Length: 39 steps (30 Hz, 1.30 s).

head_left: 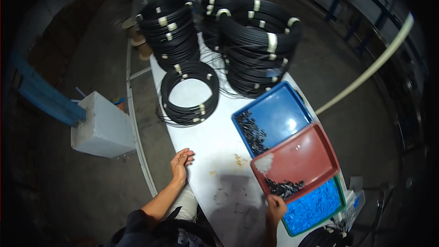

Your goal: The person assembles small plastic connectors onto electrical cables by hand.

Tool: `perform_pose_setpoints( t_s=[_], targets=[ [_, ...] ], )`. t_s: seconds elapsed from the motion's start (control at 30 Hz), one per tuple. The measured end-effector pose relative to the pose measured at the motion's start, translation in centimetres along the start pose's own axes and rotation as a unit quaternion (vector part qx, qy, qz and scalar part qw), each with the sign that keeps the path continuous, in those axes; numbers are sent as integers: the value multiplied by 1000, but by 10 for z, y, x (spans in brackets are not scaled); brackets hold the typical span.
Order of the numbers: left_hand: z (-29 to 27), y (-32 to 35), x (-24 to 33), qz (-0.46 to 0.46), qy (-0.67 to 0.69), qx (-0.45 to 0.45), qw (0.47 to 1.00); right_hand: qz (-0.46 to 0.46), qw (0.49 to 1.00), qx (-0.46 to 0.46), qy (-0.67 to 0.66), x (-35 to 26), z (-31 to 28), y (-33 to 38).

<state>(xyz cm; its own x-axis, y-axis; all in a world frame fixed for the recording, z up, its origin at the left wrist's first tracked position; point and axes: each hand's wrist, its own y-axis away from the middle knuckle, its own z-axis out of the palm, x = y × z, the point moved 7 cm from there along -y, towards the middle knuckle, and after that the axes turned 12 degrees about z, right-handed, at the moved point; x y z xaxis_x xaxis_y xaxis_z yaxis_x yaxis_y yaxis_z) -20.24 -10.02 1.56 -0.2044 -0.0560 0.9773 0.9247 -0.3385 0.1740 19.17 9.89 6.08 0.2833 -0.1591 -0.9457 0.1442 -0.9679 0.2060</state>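
My left hand (pixel 181 164) hovers by the left edge of the white table (pixel 219 146). Its fingers are loosely bent and nothing shows in them. At the near left corner of a red tray (pixel 306 151), my right hand (pixel 276 207) has its fingers drawn together. Whatever they hold, if anything, is hidden. Small black pieces (pixel 283 188) lie in that tray close to the hand, with a patch of small whitish pieces (pixel 264 163) farther up. A green-rimmed tray (pixel 343 196) full of small blue pieces (pixel 313 208) sits just right of the hand.
A blue tray (pixel 286 114) holds more black pieces. One black cable coil (pixel 190 92) lies flat; tall stacks of coils (pixel 169 32) stand behind. A pale strip (pixel 366 66) rises at right. Left of the table are a white block (pixel 103 126) and blue post (pixel 45 96).
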Motion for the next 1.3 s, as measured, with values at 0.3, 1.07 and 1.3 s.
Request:
perform_pose_setpoints(
  t_s=[0.3, 1.07, 1.3],
  targets=[
    [67, -105, 13, 98, -99, 102, 985, 78, 942, -319, -70, -96, 350, -166],
    [20, -143, 91, 176, 243, 112, 947, -9, 962, -203, -180, -181, 369, -142],
    [-7, -67, 96, 110, 267, -92, 953, 13, 774, -337, -536, -96, 270, -94]
  ],
)
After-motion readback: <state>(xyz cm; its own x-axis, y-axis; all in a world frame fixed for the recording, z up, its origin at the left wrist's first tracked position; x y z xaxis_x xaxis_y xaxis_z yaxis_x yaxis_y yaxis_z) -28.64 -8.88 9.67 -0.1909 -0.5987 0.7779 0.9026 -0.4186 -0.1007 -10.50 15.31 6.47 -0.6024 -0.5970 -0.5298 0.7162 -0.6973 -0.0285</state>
